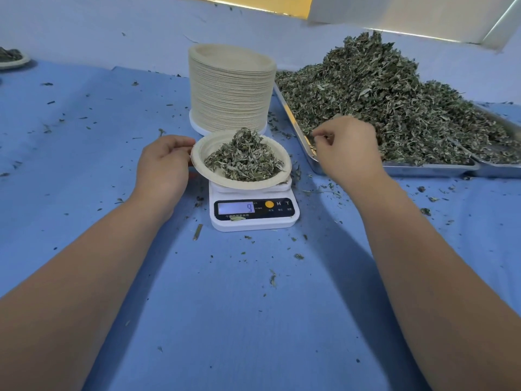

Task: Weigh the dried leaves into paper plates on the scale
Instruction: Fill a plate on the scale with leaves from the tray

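Resting on one scale (253,221) — one plate (242,184), left hand (163,165) gripping

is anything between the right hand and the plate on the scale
Nothing visible: the right hand hovers at the near corner of the tray, and only open air lies between it and the plate.

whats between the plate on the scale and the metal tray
In the head view, just a narrow strip of blue cloth strewn with loose leaf bits lies between the plate and the tray.
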Action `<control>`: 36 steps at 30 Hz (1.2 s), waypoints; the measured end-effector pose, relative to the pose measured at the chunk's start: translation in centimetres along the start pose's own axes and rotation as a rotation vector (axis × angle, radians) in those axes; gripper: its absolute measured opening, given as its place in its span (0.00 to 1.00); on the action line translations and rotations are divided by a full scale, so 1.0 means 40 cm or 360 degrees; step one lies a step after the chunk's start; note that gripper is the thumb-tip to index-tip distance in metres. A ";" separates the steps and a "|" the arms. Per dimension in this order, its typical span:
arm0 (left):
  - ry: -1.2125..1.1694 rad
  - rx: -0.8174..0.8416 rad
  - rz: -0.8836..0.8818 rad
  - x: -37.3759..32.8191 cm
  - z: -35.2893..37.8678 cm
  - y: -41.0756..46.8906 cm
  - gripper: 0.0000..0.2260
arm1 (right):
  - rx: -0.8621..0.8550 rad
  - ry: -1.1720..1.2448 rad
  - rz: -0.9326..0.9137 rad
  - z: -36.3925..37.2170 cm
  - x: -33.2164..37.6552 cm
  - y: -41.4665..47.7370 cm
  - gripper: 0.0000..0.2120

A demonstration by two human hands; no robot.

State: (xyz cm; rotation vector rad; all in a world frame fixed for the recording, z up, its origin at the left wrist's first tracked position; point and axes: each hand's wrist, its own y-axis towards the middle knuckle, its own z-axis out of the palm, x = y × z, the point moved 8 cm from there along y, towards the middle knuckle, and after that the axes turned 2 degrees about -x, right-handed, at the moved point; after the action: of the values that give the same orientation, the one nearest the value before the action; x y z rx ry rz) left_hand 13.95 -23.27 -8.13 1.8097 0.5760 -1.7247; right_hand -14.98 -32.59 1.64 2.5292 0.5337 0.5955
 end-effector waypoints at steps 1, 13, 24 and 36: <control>0.0007 0.0000 -0.0002 0.002 0.001 0.001 0.12 | 0.0039 0.0053 -0.0053 0.010 0.024 0.002 0.11; -0.0008 -0.0010 -0.0021 0.005 -0.004 0.001 0.12 | 0.0808 -0.0222 -0.0517 0.166 0.303 0.053 0.15; 0.0019 -0.0018 -0.0023 0.002 -0.001 0.003 0.12 | 0.0443 0.0299 -0.0361 0.092 0.288 0.073 0.04; 0.0041 -0.0010 -0.0048 0.005 -0.003 0.000 0.13 | 0.0297 0.0573 -0.0188 0.073 0.245 0.069 0.03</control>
State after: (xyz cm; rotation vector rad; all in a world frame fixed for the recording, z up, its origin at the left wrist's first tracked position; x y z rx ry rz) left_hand 14.05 -23.21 -8.32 1.8302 0.6215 -1.7194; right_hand -4.70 -31.28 3.83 2.5484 0.8973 1.0063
